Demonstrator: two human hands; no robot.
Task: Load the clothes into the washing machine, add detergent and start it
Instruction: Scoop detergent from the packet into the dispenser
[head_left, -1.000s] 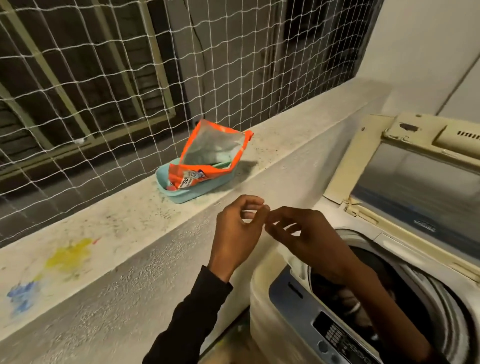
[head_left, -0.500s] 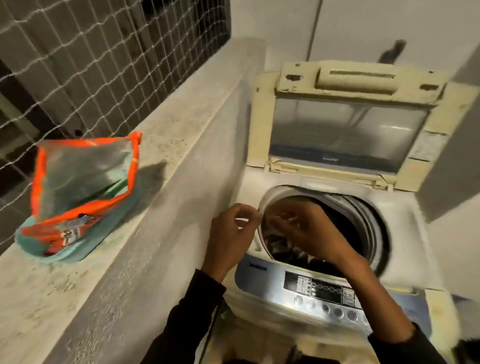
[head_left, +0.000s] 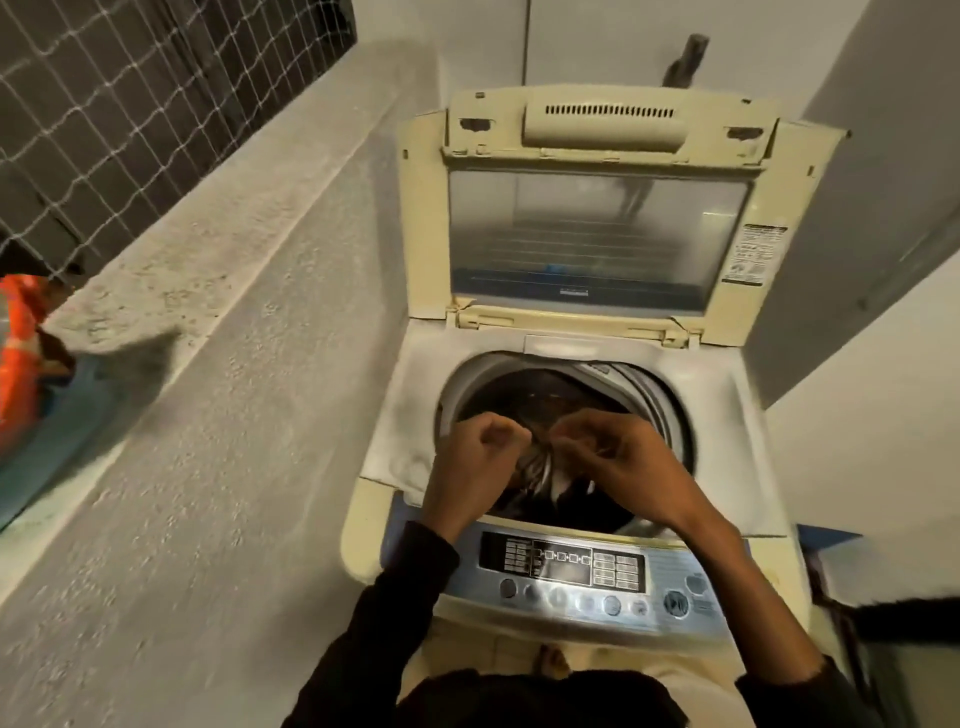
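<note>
Both hands are hovering over the washing machine (head_left: 571, 467) drum, fingers curled

Left hand (head_left: 475, 462) and right hand (head_left: 618, 457) are pinching something tiny, can't tell what; probably light and flimsy, so grabbing its edges.

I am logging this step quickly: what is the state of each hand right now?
Left hand: fingers curled, apparently pinching something small; what it is cannot be told.
Right hand: fingers curled likewise; contents cannot be told.

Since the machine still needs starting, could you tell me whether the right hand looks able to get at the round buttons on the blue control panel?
Probably yes: the right hand hovers over the drum opening, just behind the blue control panel, and nothing covers its round buttons.
</note>
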